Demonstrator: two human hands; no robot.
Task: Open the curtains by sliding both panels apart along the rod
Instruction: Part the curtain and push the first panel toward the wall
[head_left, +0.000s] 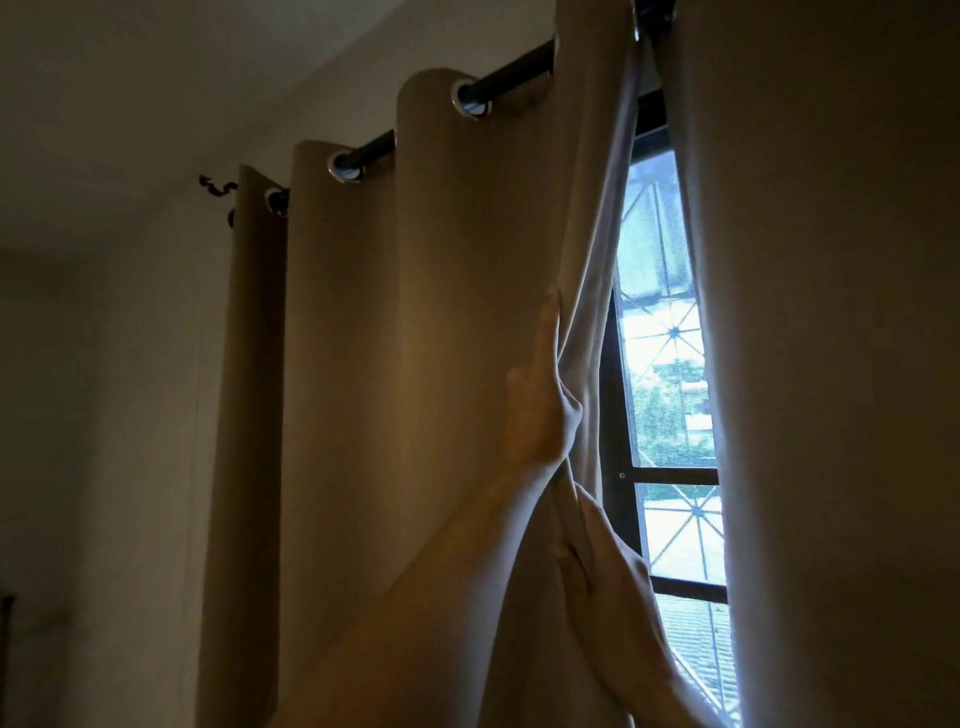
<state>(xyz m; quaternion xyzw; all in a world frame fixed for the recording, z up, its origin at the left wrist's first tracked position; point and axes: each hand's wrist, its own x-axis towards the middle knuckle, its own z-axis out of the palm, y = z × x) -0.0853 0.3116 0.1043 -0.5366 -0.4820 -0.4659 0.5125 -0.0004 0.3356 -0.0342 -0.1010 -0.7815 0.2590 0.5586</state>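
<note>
Gripping the left panel (415, 338)'s soft inner edge, your left hand (540, 400) pinches it; your right hand (602, 571) seems closed there too. Pull high, near the rod (514, 65).

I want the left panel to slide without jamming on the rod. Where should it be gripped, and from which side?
Probably grip the left panel by its inner vertical edge, coming from the window gap on its right. That edge hangs free there, so fingers can wrap behind it, as the left hand does higher up and the right hand lower. A higher grip likely drags the grommets along the rod more directly.
</note>
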